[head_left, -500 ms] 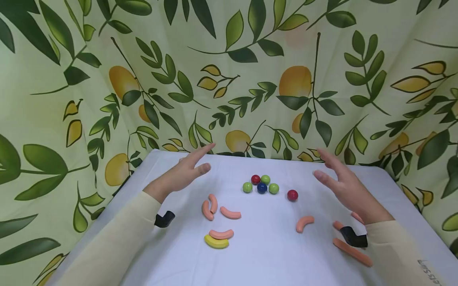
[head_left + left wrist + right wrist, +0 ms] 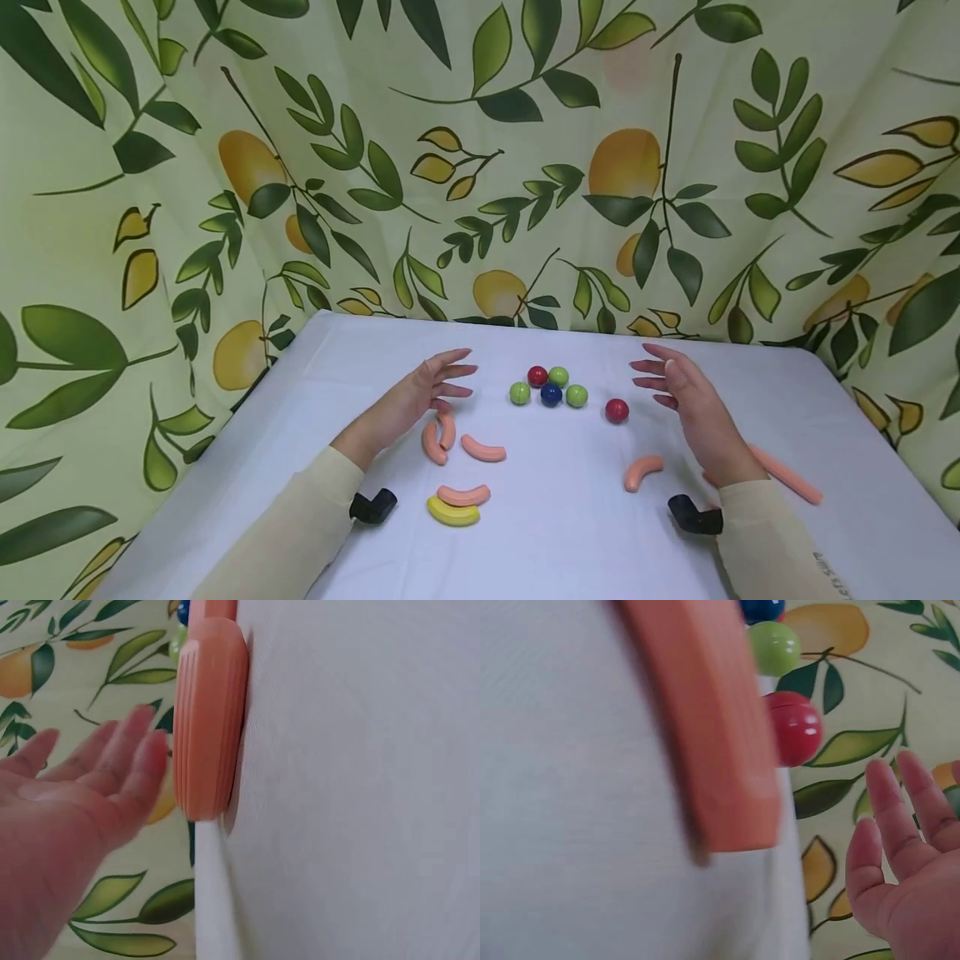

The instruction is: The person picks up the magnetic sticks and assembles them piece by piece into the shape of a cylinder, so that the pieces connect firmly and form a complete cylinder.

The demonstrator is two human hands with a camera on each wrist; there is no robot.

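My left hand (image 2: 431, 387) hovers low over the white table (image 2: 540, 533), fingers spread and holding nothing, just above two short pink sausage pieces (image 2: 438, 437). My right hand (image 2: 678, 387) is also open and empty, to the right of a lone red ball (image 2: 617, 410). Between the hands lies a cluster of several balls (image 2: 549, 387), green, red and blue. In the left wrist view the open left hand (image 2: 82, 780) is beside a ribbed pink sausage (image 2: 210, 720). In the right wrist view the right hand's fingers (image 2: 892, 832) are near a red ball (image 2: 795, 727) and a pink piece (image 2: 712, 735).
More pink sausage pieces lie on the table (image 2: 483, 450), (image 2: 461, 494), (image 2: 642, 471), with a long one (image 2: 787, 475) to the right. A yellow banana piece (image 2: 452, 512) sits near the front. A leaf-and-lemon printed cloth (image 2: 480, 167) walls the table behind and at both sides.
Both hands have come down toward the table and drawn slightly inward; the left now sits just over the pair of sausage pieces. The objects have not moved.
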